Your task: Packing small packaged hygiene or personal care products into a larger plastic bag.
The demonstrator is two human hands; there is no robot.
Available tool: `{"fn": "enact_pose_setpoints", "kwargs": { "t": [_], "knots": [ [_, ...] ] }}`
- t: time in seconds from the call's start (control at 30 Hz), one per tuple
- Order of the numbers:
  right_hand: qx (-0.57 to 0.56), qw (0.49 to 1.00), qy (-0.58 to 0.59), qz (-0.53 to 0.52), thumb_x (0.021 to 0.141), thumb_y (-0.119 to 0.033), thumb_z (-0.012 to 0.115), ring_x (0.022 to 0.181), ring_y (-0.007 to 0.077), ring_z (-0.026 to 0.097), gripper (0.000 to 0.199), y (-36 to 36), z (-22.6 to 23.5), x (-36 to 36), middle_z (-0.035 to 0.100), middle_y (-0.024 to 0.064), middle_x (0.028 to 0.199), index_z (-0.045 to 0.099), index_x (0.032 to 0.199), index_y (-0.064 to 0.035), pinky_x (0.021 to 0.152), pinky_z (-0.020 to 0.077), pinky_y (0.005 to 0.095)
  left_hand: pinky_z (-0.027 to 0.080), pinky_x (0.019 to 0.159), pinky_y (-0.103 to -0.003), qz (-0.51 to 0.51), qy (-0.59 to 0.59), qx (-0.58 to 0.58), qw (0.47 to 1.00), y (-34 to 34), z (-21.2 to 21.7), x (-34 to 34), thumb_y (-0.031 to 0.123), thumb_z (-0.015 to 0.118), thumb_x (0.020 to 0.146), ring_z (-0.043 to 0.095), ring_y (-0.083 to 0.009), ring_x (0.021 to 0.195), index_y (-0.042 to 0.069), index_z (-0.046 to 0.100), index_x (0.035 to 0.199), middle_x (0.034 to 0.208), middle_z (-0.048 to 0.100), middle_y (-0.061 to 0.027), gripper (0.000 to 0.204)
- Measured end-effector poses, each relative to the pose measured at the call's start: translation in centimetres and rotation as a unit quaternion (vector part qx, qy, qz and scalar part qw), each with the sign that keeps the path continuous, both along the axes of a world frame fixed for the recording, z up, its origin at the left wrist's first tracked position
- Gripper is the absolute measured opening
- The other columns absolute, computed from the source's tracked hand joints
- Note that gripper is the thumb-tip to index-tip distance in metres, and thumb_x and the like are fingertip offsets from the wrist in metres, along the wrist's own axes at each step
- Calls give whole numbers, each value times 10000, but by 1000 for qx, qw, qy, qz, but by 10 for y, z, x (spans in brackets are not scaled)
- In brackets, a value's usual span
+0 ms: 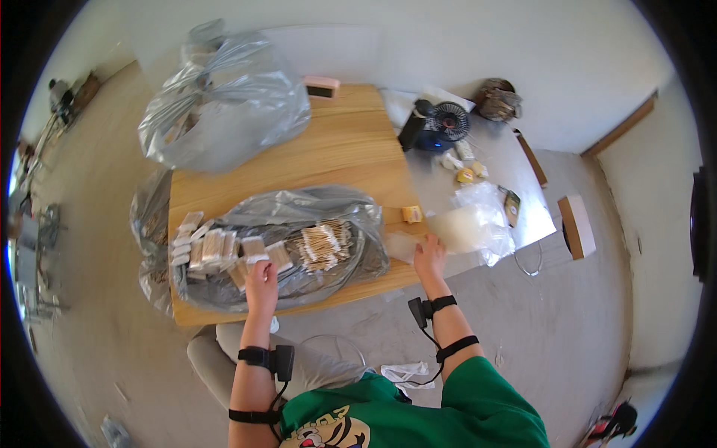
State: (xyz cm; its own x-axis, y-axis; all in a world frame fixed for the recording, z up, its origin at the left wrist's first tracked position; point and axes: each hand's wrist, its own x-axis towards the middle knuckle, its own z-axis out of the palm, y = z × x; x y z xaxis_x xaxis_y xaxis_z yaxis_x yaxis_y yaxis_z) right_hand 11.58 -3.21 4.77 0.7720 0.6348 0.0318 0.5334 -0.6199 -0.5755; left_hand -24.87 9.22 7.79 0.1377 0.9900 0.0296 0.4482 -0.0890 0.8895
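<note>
Two hands: left hand [261,285] has its fingers curled nearly together at the near edge of the packs, though whether it grips one I cannot tell; right hand [430,259] has its fingers bent and partly apart at the clear plastic [403,247], its hold also unclear.
Swab packs: flat packs [213,246] lie clustered on the left part of an opened grey bag [299,203], with a heap of swabs [323,245] just right of them.
Good handling: best to lift each pack by its flat sides, sticks parallel, since a squeeze at the ends would probably skew them.
Clear film: thin and likely to cling, so one edge pinched between thumb and forefinger should part the layers more cleanly than a whole-hand grab.
Wooden bench: pale-grained top [351,142] carrying a bulky grey sack [224,112] at the far left and a small yellow box [411,214] near its right edge.
Metal table: adjoining at right [526,216], with a black fan [451,121], a dark bottle [416,125] and crumpled clear bags [478,224].
Room: white walls, grey floor [553,321], and an open carton [576,228] standing right of the table.
</note>
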Motion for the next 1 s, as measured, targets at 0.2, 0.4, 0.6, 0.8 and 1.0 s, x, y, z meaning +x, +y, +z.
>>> {"fn": "enact_pose_setpoints", "kwargs": {
  "t": [0.2,0.4,0.6,0.8,1.0],
  "knots": [
    [-63,939,-266,208,853,-232,539,1310,301,290,460,1,5,-22,346,152,1397,445,1283,-96,1054,238,473,448,807,-373,-13,240,167,956,-2,20,3,75,673,719,553,-301,965,65,600,950,1021,585,-110,243],
    [-124,931,-238,248,894,-254,459,1329,301,269,503,6,-9,-30,319,123,1431,362,1368,-117,1075,185,500,388,909,-397,-113,298,197,927,4,9,9,88,685,679,472,-284,1087,63,593,986,1117,559,-85,321],
    [-53,957,-181,219,898,-250,456,1318,315,284,488,3,-10,-25,358,150,1399,377,1342,-62,1077,197,471,342,942,-390,-129,382,206,892,17,-13,27,109,638,710,419,-291,1151,57,538,1095,1189,526,-136,401],
    [138,967,-162,138,859,-104,534,1173,351,441,326,-14,24,-36,517,186,1177,481,1168,-15,981,347,446,317,965,-395,-179,418,93,886,36,6,35,121,643,700,411,-298,1164,65,485,1182,1203,517,-160,510],
    [219,940,-140,221,827,-45,565,990,332,543,281,0,64,-90,562,166,1071,519,1103,-11,853,435,406,357,948,-384,-59,212,47,974,28,22,36,186,747,678,462,-297,1118,35,401,1250,1101,545,-164,685]
  ]
}}
